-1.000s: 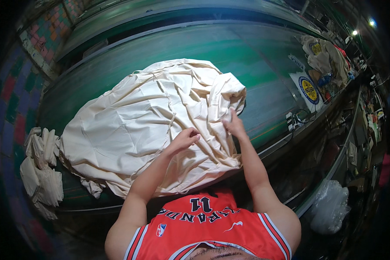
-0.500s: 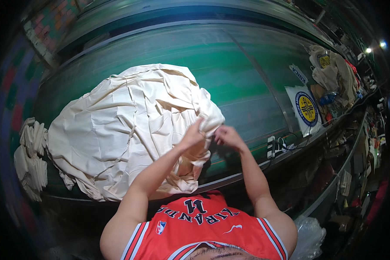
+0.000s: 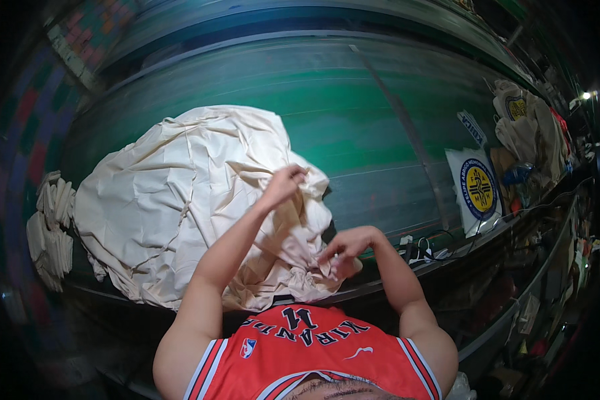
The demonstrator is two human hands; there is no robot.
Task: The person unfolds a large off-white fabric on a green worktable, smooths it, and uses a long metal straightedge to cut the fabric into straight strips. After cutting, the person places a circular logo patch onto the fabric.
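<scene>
A large rumpled heap of cream cloth covers the left half of the green table, with seams or cords running across it. My left hand is closed at the heap's right side, its fingertips pinching a fold. Lower and to the right, my right hand bends down over the gathered near edge, thumb and fingers closed on a bit of the same cloth. Between the two hands the fabric falls in bunched folds toward the table's front edge.
Folded cream cloth pieces are stacked at the left. To the right are a white bag with a round blue-and-yellow emblem, rumpled beige cloth bags and a white plug strip with cables. The green table extends behind the heap.
My hands have moved apart: the left slightly up and left, the right down toward the table's front edge. The cloth's right side has been drawn nearer to me.
</scene>
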